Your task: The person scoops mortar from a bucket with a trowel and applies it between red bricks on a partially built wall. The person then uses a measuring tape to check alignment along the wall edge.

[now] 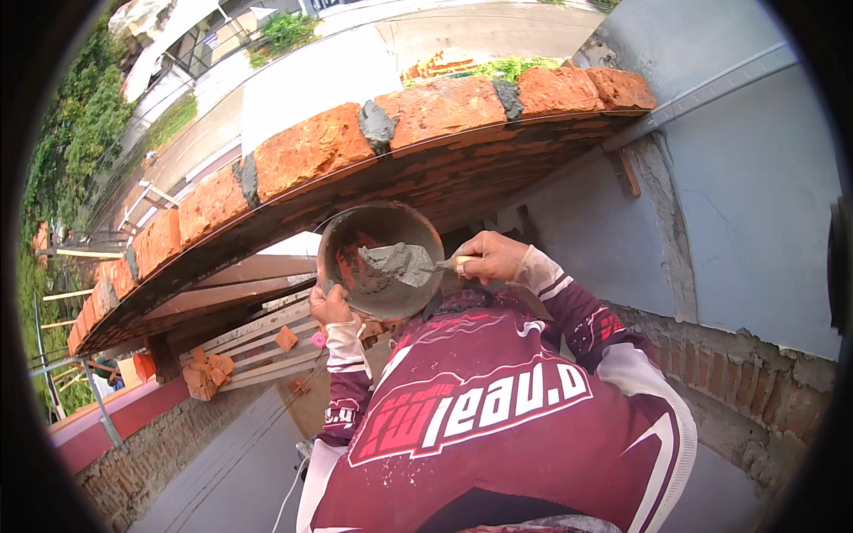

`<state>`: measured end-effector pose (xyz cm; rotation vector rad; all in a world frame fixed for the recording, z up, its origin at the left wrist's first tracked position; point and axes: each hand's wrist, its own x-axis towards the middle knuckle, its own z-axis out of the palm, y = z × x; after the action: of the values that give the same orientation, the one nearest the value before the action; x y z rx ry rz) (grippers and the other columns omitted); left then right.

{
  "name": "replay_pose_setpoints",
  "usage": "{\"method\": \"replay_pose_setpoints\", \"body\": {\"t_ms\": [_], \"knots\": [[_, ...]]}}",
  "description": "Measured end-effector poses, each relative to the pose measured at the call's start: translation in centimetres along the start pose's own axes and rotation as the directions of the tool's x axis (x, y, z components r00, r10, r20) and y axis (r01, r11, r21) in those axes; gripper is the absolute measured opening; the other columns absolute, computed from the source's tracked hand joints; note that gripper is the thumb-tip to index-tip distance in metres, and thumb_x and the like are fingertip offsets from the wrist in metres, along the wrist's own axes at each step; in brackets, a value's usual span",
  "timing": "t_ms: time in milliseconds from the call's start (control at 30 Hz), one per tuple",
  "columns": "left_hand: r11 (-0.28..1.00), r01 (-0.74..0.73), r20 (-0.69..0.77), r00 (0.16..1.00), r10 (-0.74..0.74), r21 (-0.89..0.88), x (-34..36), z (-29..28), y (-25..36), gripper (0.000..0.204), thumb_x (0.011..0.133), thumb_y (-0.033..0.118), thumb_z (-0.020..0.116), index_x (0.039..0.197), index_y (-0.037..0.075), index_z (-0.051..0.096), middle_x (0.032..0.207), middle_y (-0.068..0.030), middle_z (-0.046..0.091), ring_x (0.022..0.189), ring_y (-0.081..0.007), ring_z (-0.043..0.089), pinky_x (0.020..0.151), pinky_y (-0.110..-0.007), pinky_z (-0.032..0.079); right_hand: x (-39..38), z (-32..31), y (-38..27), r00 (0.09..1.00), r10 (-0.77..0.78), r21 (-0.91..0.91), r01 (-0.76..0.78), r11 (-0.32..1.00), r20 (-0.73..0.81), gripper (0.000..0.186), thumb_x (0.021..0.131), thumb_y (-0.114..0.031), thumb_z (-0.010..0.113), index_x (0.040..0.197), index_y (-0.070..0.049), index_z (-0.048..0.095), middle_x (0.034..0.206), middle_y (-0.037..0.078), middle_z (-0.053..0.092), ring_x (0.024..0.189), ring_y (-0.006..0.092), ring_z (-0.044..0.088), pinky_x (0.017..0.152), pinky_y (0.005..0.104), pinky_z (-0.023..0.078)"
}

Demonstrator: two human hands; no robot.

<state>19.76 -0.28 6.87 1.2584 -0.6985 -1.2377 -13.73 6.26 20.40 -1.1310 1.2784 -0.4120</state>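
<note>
My left hand (331, 306) grips the rim of a round, mortar-stained bucket (428, 233), its thumb up along the edge. Wet grey mortar (362, 282) lies inside, with reddish patches on the inner wall. In my right hand (491, 258) is a trowel (418, 266), fingers closed round its handle. The blade carries a lump of mortar and sits over the bucket's mouth. Just beyond the bucket runs a brick wall (311, 151), its top course of orange bricks parted by grey mortar joints. What lies under the bucket is hidden.
A thin string line runs along the wall's edge. Broken bricks (209, 371) lie on wooden planks (267, 342) below left. A grey wall (755, 178) with a metal straightedge (724, 84) stands at right. Past the brick wall, far below, are a street and trees (75, 133).
</note>
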Motion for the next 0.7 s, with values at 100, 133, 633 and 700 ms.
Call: {"method": "replay_pose_setpoints", "body": {"t_ms": [100, 133, 633, 700], "knots": [[0.989, 0.125, -0.092, 0.989, -0.117, 0.077, 0.2, -0.6, -1.0, 0.018, 0.068, -0.007, 0.055, 0.069, 0.009, 0.047, 0.067, 0.0001, 0.056, 0.058, -0.0097, 0.050, 0.055, -0.024, 0.041, -6.3, -3.5, -2.0, 0.981, 0.009, 0.019, -0.006, 1.000, -0.195, 0.027, 0.089, -0.024, 0.059, 0.093, 0.000, 0.069, 0.070, 0.001, 0.060, 0.058, 0.0089, 0.053, 0.056, 0.0263, 0.046], [0.983, 0.139, -0.120, 0.985, -0.125, 0.118, 0.3, -0.7, -1.2, 0.018, 0.068, -0.007, 0.055, 0.069, 0.008, 0.047, 0.067, -0.0006, 0.056, 0.059, -0.0104, 0.052, 0.055, -0.025, 0.042, -8.6, -4.6, -2.6, 0.957, 0.009, 0.073, 0.012, 0.997, -0.291, 0.025, 0.090, -0.023, 0.059, 0.095, 0.000, 0.069, 0.072, 0.000, 0.061, 0.060, 0.0085, 0.054, 0.056, 0.0256, 0.046], [0.974, 0.105, -0.174, 0.982, -0.070, 0.203, 0.9, 0.0, -2.1, 0.015, 0.066, -0.005, 0.056, 0.068, 0.005, 0.045, 0.069, -0.0024, 0.055, 0.061, -0.0133, 0.052, 0.057, -0.029, 0.045, -15.9, -20.0, -7.1, 0.201, -0.215, -0.279, -0.847, 0.451, -0.956, 0.028, 0.093, -0.034, 0.061, 0.095, -0.007, 0.067, 0.093, 0.018, 0.071, 0.092, 0.0371, 0.069, 0.078, 0.0504, 0.054], [0.960, 0.115, -0.161, 0.984, -0.074, 0.257, 0.9, -0.5, -2.1, 0.016, 0.066, -0.005, 0.056, 0.067, 0.005, 0.043, 0.072, -0.0015, 0.055, 0.063, -0.0124, 0.052, 0.059, -0.029, 0.046, -14.7, -19.9, -6.8, 0.199, -0.206, -0.270, -0.870, 0.413, -0.958, 0.027, 0.093, -0.034, 0.062, 0.095, -0.008, 0.067, 0.093, 0.017, 0.072, 0.093, 0.0365, 0.069, 0.080, 0.0499, 0.054]]}}
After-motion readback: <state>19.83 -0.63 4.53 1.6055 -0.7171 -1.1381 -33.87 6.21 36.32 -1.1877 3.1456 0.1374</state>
